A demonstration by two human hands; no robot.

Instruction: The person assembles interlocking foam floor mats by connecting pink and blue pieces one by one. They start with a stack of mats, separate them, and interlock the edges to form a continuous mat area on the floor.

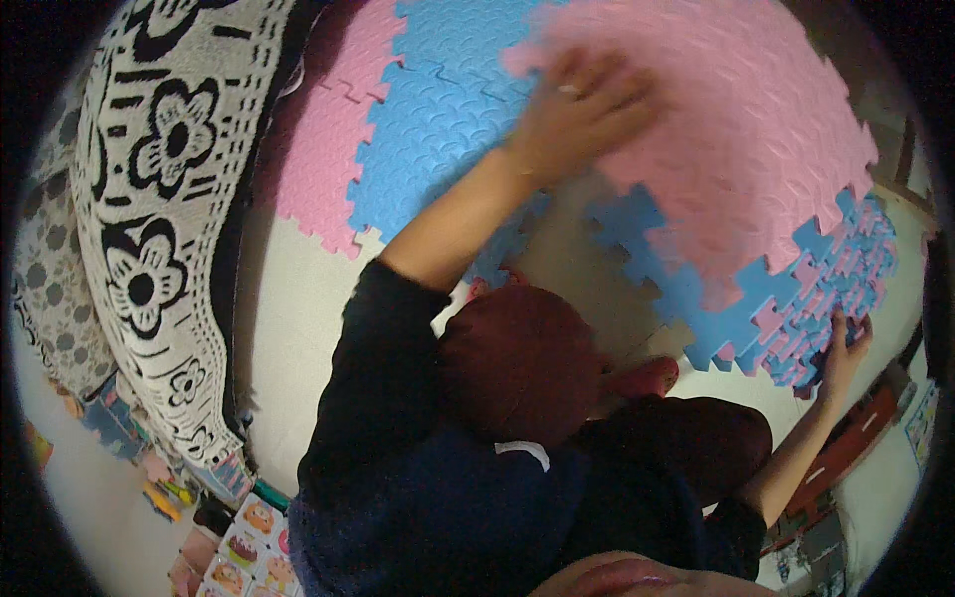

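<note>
Dark sleeves (398, 428) and knees fill the near view. Left hand (582, 109) grips a lifted pink foam tile (736, 129); right hand (844, 353) pinches the stack of pink and blue tiles (836, 289). Two tiles (398, 129) already interlock at the floor's (288, 318) far edge; most remain stacked.

Pink foam puzzle mat (736, 129): textured, jigsaw-toothed edges, lifted and tilted, blurred at its upper left corner. Beneath it, a stack of pink and blue foam mats (826, 298) with edges fanned out, resting on the pale floor (298, 328).
</note>
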